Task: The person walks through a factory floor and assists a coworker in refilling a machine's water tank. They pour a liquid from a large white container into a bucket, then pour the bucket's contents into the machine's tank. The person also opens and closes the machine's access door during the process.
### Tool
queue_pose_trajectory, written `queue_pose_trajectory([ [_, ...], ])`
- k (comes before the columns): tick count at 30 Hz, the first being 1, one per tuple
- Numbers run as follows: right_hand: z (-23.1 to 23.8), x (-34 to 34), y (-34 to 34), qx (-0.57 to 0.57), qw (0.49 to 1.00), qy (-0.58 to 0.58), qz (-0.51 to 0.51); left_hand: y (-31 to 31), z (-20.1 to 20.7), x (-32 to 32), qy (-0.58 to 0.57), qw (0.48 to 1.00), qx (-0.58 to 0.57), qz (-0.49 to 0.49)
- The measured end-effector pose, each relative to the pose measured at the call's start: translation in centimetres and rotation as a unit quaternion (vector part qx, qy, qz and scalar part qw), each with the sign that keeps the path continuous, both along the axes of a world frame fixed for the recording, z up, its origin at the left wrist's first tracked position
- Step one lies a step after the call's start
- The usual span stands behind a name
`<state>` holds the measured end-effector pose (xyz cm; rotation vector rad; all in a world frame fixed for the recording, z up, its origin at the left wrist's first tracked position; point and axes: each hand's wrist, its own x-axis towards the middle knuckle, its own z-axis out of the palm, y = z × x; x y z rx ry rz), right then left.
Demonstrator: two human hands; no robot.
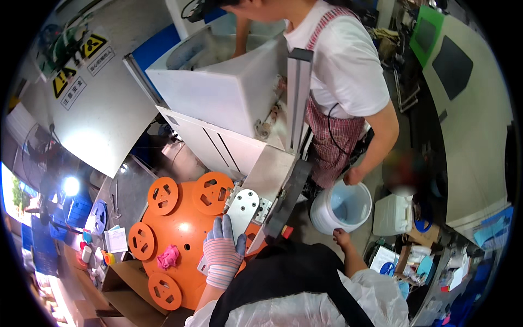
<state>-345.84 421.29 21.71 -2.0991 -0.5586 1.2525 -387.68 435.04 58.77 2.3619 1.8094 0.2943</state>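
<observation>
My left hand (223,254), in a striped glove with grey fingertips, lies with its fingers stretched out at the edge of an orange round table (188,218). Its fingertips reach to a silver metal plate (243,206) with bolts. A crumpled pink cloth (168,257) lies on the table, left of that hand. My right hand (342,238) is bare, its fingers curled, close to the near side of a white bucket (341,207). Whether it grips anything is hidden. Across the bucket, a co-worker's hand (354,175) is at the far rim.
Several orange slotted discs (164,195) ring the table. A co-worker (348,60) leans over a large white hopper (212,87), one arm inside it. A metal post (298,98) rises beside it. A cardboard box (128,289) stands lower left, a white jerrycan (392,215) right of the bucket.
</observation>
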Motion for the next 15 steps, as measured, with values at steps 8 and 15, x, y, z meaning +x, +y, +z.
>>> queue_pose_trajectory([
  [8, -2.2, -0.8, -4.1, -0.037, 0.994, -0.098, 0.033, 0.2, -1.3, -0.2, 0.054, 0.997, 0.046, -0.033],
  [15, 1.4, -2.9, -12.0, -0.073, 0.992, -0.082, -0.056, 0.1, -0.9, 0.3, 0.072, 0.994, 0.039, -0.071],
])
